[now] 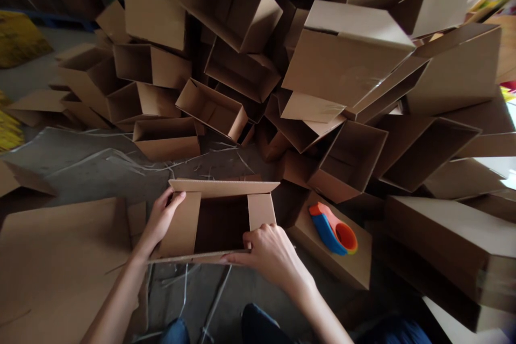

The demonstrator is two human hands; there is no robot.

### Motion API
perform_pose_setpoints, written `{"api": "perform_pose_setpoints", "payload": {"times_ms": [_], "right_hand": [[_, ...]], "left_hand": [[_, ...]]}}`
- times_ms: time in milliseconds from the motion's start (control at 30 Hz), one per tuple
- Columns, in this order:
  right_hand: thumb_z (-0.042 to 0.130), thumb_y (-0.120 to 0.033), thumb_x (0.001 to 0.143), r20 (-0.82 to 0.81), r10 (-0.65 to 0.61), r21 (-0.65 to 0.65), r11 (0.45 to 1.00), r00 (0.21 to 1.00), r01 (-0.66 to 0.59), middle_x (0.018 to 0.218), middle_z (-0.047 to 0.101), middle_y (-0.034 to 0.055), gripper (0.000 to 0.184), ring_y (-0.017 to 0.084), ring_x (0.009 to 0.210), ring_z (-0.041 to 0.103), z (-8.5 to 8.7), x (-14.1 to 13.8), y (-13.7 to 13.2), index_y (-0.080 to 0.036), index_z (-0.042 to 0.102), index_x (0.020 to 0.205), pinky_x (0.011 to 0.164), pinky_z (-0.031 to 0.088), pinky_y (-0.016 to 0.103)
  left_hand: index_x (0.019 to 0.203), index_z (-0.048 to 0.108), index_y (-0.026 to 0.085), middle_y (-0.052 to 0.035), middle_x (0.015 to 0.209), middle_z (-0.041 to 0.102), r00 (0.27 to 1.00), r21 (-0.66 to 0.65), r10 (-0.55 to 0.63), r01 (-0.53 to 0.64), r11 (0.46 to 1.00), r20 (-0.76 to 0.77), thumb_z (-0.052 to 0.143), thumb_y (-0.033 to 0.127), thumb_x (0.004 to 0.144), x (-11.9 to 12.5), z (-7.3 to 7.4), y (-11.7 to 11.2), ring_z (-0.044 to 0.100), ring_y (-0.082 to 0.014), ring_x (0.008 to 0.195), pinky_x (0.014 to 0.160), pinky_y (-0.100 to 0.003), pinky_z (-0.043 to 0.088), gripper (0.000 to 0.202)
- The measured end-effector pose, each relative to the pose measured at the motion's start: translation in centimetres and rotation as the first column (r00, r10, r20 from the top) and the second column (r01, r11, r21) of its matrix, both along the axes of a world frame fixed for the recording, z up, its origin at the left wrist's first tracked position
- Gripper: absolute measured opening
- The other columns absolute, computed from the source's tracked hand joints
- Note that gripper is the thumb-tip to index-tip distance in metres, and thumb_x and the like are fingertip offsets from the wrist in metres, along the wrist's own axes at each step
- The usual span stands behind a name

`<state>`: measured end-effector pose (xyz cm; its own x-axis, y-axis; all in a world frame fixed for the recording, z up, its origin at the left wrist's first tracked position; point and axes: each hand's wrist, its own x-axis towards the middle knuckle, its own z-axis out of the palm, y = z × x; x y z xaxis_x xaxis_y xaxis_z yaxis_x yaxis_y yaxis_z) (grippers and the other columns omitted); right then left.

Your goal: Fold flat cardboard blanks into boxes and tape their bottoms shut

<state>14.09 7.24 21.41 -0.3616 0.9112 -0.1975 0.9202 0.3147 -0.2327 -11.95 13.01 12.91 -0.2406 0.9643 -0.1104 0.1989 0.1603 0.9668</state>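
In front of me is a small cardboard box (183,226) with its two end flaps folded inward and its long flaps standing out; a dark gap shows between the end flaps. My left hand (161,220) grips the box at its far left corner, thumb on the flap. Fingers of my right hand (268,250) curl over the near right edge, closed on the long near flap. To the right, an orange and blue tape dispenser (332,230) lies on another closed-sided carton (355,258), apart from my hand.
A big heap of open cardboard boxes (237,70) fills the far side and the right. Flat cardboard (60,269) lies at the left. Loose white strapping (116,156) is strewn over the floor. Yellow material (22,37) sits at the far left.
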Motion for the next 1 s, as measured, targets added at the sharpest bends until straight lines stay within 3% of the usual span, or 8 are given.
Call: {"api": "perform_pose_setpoints", "payload": {"times_ms": [333,633,1000], "right_hand": [[0.041,-0.091,0.077,-0.066,-0.005,0.037,0.999,0.998,0.008,0.055,0.071,0.0082,0.078,0.023,0.059,0.072,-0.3,0.1,0.5,-0.023,0.073,0.057,0.051,0.035,0.029],[0.048,-0.083,0.082,0.034,0.052,-0.016,0.999,0.998,-0.051,0.061,0.074,0.0085,0.068,0.021,0.064,0.073,0.6,-0.1,1.3,-0.023,0.075,0.062,0.053,0.031,0.028],[0.044,-0.086,0.081,-0.058,0.115,-0.036,0.992,0.992,-0.117,0.051,0.068,0.0052,0.074,0.016,0.051,0.064,0.4,0.3,2.4,-0.022,0.073,0.056,0.05,0.027,0.028]], "left_hand": [[0.073,0.059,0.023,0.003,0.062,0.06,1.0,-0.036,-0.014,0.015,0.999,0.017,0.072,0.067,0.063,-0.1,0.4,0.4,0.057,-0.0189,0.065,0.054,-0.025,0.041,0.047],[0.077,0.063,0.021,0.001,0.073,0.068,0.995,-0.066,0.001,0.005,0.998,0.098,0.077,0.063,0.059,-0.1,0.4,0.4,0.06,-0.0192,0.071,0.061,-0.026,0.045,0.047],[0.069,0.06,0.022,0.0022,0.067,0.066,0.996,-0.092,0.043,-0.035,0.995,0.083,0.079,0.066,0.053,0.2,1.0,0.5,0.061,-0.0194,0.07,0.06,-0.026,0.046,0.051]]}}
